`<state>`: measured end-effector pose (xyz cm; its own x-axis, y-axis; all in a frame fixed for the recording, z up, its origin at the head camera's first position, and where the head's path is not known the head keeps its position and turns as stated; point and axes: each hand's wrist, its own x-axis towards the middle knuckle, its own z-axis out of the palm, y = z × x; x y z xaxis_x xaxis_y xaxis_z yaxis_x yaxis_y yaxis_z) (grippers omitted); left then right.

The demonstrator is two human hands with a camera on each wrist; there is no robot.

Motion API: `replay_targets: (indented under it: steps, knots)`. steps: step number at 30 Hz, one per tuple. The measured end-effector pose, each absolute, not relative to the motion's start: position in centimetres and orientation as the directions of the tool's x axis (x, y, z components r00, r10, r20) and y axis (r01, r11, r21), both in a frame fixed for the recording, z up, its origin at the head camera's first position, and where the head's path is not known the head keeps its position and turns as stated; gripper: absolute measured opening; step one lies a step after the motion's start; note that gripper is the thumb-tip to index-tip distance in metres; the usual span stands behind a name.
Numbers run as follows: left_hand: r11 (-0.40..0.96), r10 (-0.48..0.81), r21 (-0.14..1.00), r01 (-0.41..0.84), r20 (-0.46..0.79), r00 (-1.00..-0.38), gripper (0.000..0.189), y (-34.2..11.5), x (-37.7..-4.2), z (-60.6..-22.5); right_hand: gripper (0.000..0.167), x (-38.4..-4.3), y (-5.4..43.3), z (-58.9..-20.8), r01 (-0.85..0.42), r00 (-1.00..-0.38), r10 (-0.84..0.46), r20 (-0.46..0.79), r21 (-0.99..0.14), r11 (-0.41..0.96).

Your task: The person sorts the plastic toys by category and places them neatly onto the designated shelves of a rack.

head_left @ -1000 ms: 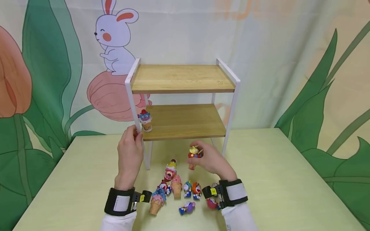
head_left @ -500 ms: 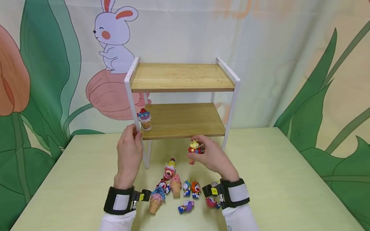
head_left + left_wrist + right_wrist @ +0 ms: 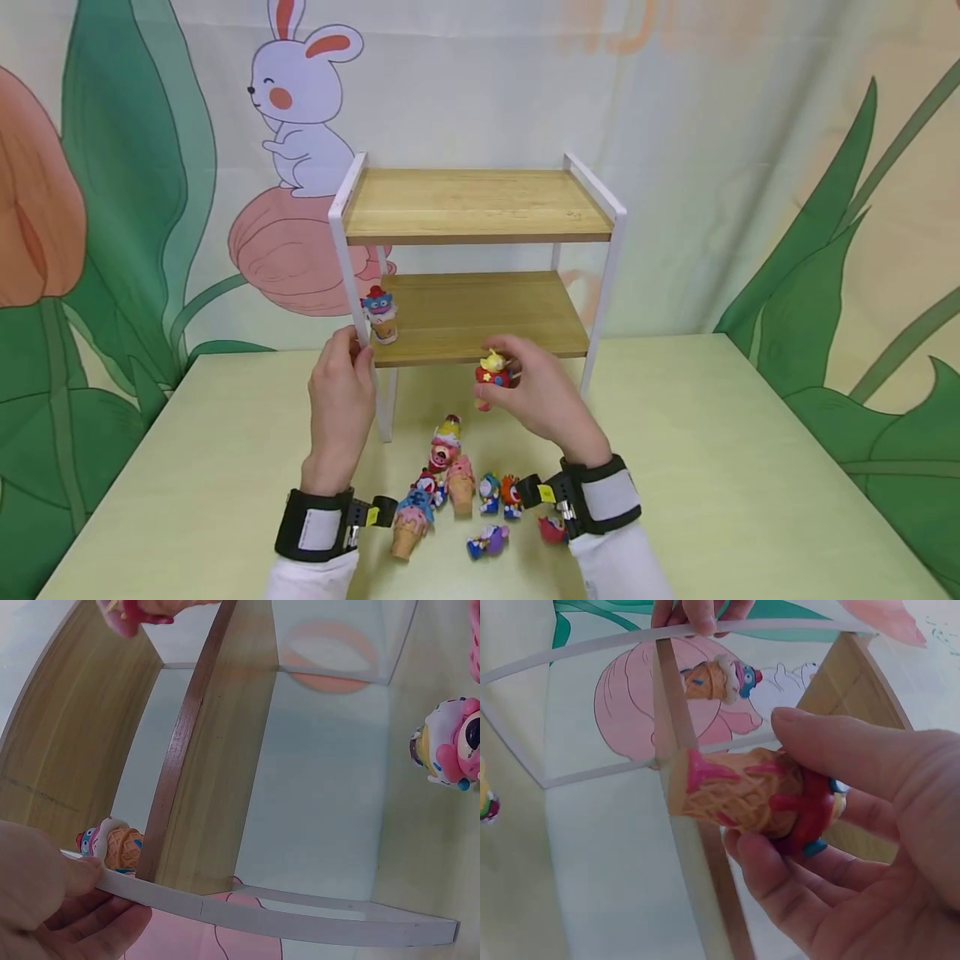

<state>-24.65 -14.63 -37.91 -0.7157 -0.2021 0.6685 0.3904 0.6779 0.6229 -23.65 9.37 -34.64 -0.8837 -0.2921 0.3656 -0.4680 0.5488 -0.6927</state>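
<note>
My right hand point(image 3: 543, 392) pinches an ice cream cone figurine point(image 3: 742, 791) between thumb and fingers. The figurine has a red and yellow top and a waffle cone with pink drips, and it is held just in front of the lower shelf's front edge. With thumb and fingers, my left hand point(image 3: 341, 408) grips the left front post point(image 3: 225, 911) of a small two-tier shelf rack point(image 3: 480, 237). Close to that hand, a blue-faced cone figurine point(image 3: 381, 315) with a red cap stands at the left end of the lower shelf.
Several figurines lie on the table before the rack: a pink cone point(image 3: 461, 485), a blue and pink cone point(image 3: 412, 522), a bear-like one with a yellow top point(image 3: 445, 443), and a purple and blue one point(image 3: 487, 542). A red one point(image 3: 552, 529) is partly behind my right wrist strap.
My right hand has risen and shifted slightly left with the cone figurine, from below the lower shelf's edge to about its height. The left hand keeps its hold on the post.
</note>
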Motion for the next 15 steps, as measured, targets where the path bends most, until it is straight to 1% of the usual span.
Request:
replay_targets:
  steps: [7, 10, 15]
  knots:
    - [0.676, -0.204, 0.622, 0.395, 0.673, -0.711, 0.025, -14.6, -24.5, -38.0, 0.052, -24.5, 7.7, -33.0, -0.548, -0.833, -0.34, 0.436, -0.57, 0.612]
    - [0.677, -0.209, 0.622, 0.393, 0.675, -0.708, 0.026, -14.7, -24.5, -38.0, 0.052, -25.1, 6.9, -32.7, -0.569, -0.817, -0.364, 0.447, -0.524, 0.634]
    - [0.675, -0.206, 0.625, 0.391, 0.669, -0.714, 0.026, -14.6, -24.6, -37.9, 0.056, -25.9, 5.4, -32.1, -0.546, -0.831, -0.359, 0.425, -0.504, 0.669]
